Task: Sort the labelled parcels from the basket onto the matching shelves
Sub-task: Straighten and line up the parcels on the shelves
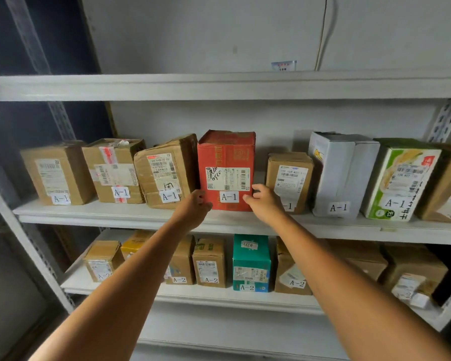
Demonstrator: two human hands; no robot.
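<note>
Head view, centre: red cardboard A-1 parcel [225,157] is gripped by left hand [196,205] and right hand [264,203], presumably for label-outward alignment.

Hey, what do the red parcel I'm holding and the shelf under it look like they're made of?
Red parcel: matte printed cardboard, judging by its dented, frayed top edge; paper labels stuck on front. Shelf: probably painted metal, smooth pale grey, with a thin folded front lip.

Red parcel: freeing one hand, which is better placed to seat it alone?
Likely right: right hand holds the red parcel beside a gap; left hand is cramped against the brown box.
</note>
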